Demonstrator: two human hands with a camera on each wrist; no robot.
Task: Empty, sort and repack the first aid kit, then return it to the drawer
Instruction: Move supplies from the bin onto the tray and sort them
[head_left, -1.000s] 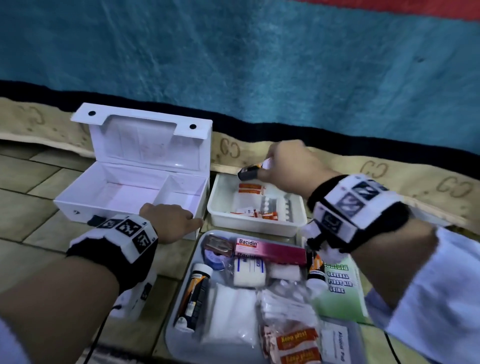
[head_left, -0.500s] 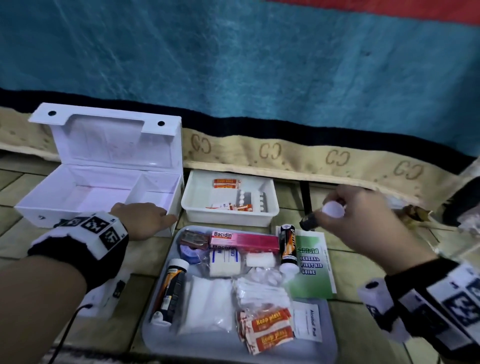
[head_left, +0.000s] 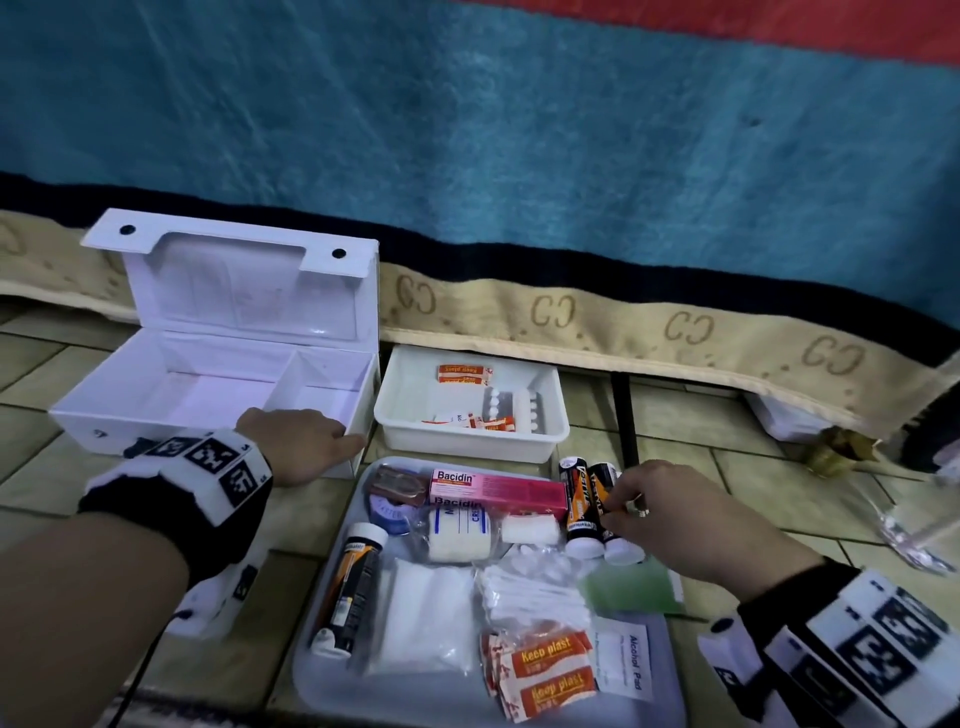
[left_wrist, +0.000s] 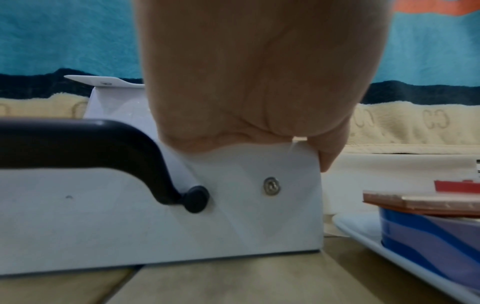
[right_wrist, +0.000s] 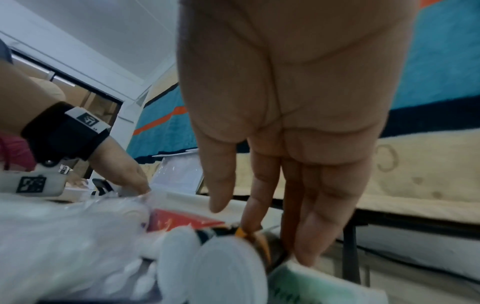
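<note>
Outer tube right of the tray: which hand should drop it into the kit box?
Right, probably. The right hand has fingertips on that tube; the left hand grips the front wall of the kit box and sits farther from the tube.

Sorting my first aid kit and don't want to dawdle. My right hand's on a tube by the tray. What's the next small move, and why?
Probably lift the right hand off the tube and reach for another item. The tube lies beside its twin at the tray's right edge, the hand merely touches it, and the left hand holds the empty box.
</note>
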